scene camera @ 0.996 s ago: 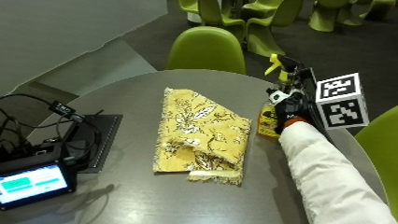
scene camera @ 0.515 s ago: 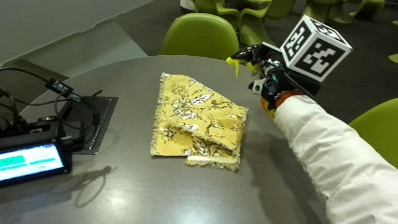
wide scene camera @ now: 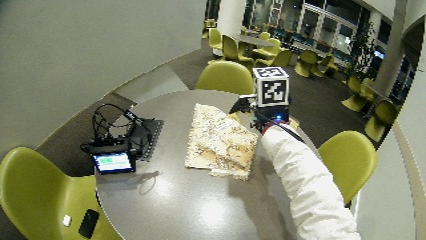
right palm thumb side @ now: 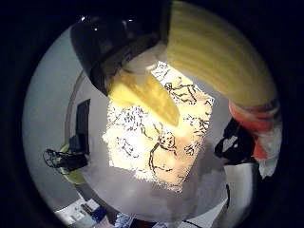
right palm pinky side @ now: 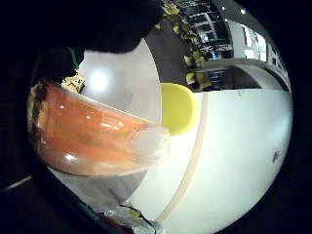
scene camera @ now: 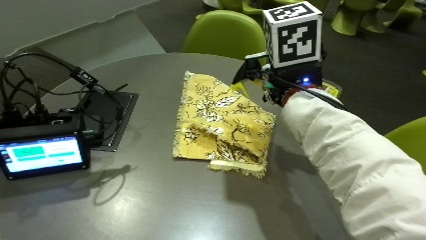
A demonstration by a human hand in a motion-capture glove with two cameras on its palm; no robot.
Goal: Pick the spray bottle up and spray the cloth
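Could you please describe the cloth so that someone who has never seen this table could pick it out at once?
On the round grey table, look toward the middle, between the small screen with its cables at one side and the white-sleeved arm with the gloved right hand at the other. The cloth lies flat there, one corner folded over. It is the only yellow fabric, printed with dark vine-like lines.

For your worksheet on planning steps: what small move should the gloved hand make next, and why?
Probably squeeze the trigger. The hand holds the bottle lifted off the table, its nozzle above the cloth, which lies spread below.
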